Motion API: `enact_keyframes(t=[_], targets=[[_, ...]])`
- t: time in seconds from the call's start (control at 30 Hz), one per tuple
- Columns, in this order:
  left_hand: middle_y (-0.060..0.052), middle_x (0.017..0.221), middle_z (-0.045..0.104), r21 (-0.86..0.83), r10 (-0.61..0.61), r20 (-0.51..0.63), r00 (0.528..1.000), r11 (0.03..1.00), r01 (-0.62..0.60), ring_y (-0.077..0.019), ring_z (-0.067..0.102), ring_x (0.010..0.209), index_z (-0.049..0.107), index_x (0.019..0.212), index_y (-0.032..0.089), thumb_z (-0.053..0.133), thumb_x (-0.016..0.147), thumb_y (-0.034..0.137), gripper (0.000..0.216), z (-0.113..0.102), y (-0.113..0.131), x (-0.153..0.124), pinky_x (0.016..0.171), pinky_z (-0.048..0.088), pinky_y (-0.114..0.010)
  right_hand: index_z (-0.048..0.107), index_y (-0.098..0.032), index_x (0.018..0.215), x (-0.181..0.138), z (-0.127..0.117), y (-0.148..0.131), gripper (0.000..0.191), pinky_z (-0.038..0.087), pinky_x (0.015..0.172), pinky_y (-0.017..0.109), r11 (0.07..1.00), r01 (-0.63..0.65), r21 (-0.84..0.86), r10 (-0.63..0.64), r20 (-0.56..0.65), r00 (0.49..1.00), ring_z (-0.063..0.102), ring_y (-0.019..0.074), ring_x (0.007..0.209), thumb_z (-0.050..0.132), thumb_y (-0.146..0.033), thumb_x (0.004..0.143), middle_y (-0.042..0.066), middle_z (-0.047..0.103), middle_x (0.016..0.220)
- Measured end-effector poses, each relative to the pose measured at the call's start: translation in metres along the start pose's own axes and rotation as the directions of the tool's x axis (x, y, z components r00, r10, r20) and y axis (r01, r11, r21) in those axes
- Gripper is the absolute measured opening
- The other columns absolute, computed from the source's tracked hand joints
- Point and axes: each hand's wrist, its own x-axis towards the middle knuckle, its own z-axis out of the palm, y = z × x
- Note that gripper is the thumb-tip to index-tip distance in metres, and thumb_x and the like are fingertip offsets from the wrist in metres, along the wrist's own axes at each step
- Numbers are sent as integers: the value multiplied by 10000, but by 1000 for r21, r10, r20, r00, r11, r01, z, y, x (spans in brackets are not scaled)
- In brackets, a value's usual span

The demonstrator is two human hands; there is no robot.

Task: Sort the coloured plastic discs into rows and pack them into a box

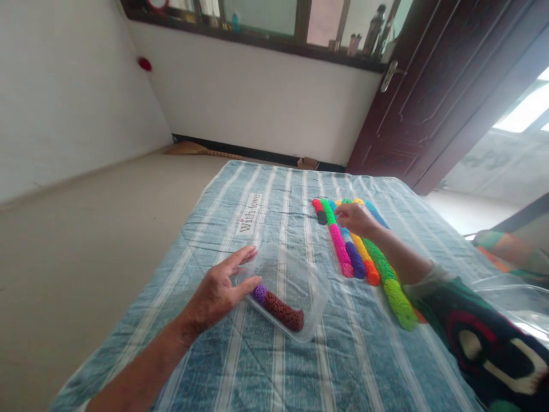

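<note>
My left hand grips the left rim of a clear plastic container, with the thumb over the edge. Inside it, along the near wall, lies a row of small perforated discs, purple at one end and brown at the other. My right hand is over the far part of several coloured disc rows, its fingers curled together; what they hold, if anything, is hidden. Near it lie a green and pink row, a short red and black row, a blue row and a green row.
A striped blue cloth with a "With love" print covers the bed-like surface. At the right edge stands another clear container, partly behind my sleeve. Beyond are a wall, a dark red door and a ledge with bottles.
</note>
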Motion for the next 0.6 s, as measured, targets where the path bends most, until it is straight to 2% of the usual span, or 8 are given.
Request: enact_keyframes(t=[0.17,0.27,0.43,0.6], targets=[[-136,1270,622,-61,-34,30,999,997,35,-294,562,1204,465,1360,173,666,740,471,717,5,-7,-1,1047,447,-477,693,-213,1064,17,4,-11,358,432,784,273,988,20,-151,-11,63,998,618,222,950,591,-114,735,57,692,1002],[-132,1252,636,-120,-52,15,999,991,54,-286,566,1200,473,1349,166,653,749,483,703,7,-10,-2,1050,448,-459,687,-215,1082,27,6,-18,352,420,834,289,973,50,-226,-26,110,994,576,248,1042,633,-153,740,82,646,1111],[-138,1233,646,-226,-92,5,996,970,91,-275,576,1188,480,1333,136,641,758,505,702,10,-17,-1,1055,447,-434,680,-186,1090,40,13,-21,350,410,859,315,945,90,-315,-34,181,983,536,277,1071,681,-245,744,113,599,1111],[-153,1235,641,-250,-147,35,989,956,151,-293,579,1180,511,1302,123,647,749,525,697,8,-18,-1,1041,459,-453,675,-186,1102,46,19,-17,386,407,863,311,928,104,-357,-22,226,974,527,277,1071,704,-320,741,117,587,1098]])
